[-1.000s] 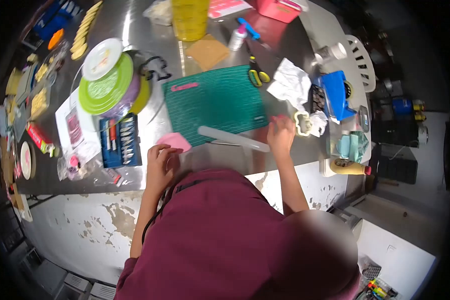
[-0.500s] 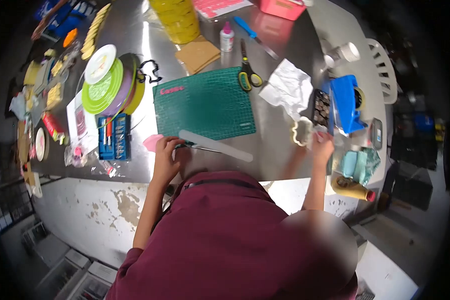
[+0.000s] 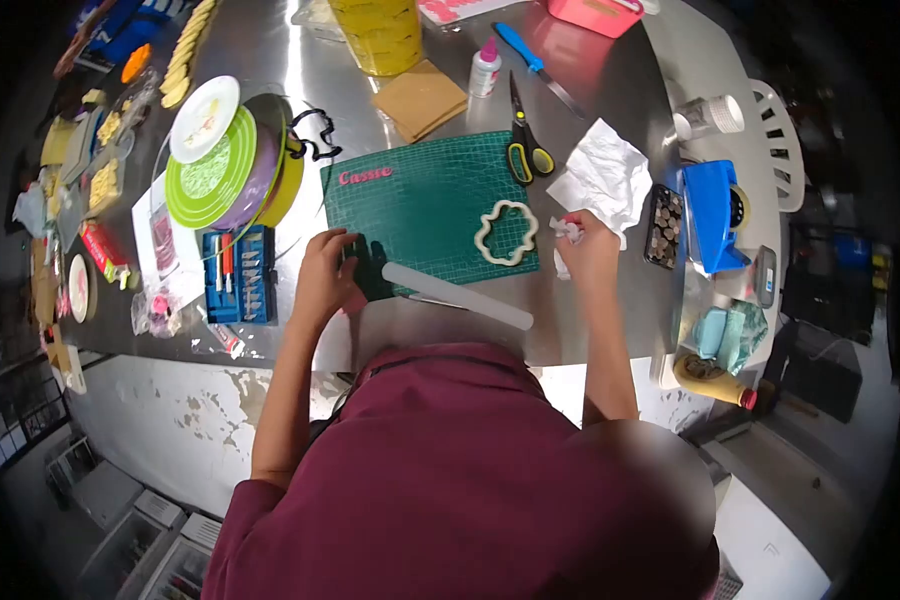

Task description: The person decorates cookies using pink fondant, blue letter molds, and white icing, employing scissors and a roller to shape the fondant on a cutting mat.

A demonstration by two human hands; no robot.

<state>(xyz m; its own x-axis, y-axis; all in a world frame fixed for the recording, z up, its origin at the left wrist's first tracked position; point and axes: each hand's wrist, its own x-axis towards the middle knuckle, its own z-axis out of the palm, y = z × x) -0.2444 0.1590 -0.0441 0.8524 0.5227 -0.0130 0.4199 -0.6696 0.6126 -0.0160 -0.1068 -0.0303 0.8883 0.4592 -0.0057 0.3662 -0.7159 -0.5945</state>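
Two bare hands work at a steel table (image 3: 590, 60) seen from above the person's head. Left hand (image 3: 327, 272) rests at the 7 o'clock corner of the green mat (image 3: 425, 205), fingers curled down over the mat's edge; what they pinch, if anything, cannot be told. Right hand (image 3: 590, 250) lies just off the mat's 3 o'clock edge, closed on a small white wad (image 3: 567, 231) with a pink tip showing at the knuckles. A cream cutter (image 3: 507, 233), scalloped in outline, lies flat on the mat near its 4 o'clock corner, just beside the right hand and not touched by it. A translucent roller (image 3: 458, 296) lies slantwise along the mat's 6 o'clock edge, between the two hands. Pink lettering sits at the mat's 10 o'clock corner.

At 12 o'clock from the right hand: a crumpled white tissue (image 3: 605, 180); at 11 o'clock, scissors (image 3: 526, 150) with yellow-and-black handles, touching the mat's far edge. At 3 o'clock from the right hand: a dark tray (image 3: 664, 212) and a blue dispenser (image 3: 715, 215). At 9 o'clock from the left hand: a blue blade case (image 3: 235, 275), open, tools in a row. At 11 o'clock from it: stacked green and yellow discs (image 3: 225, 170) under a white plate (image 3: 203, 118).
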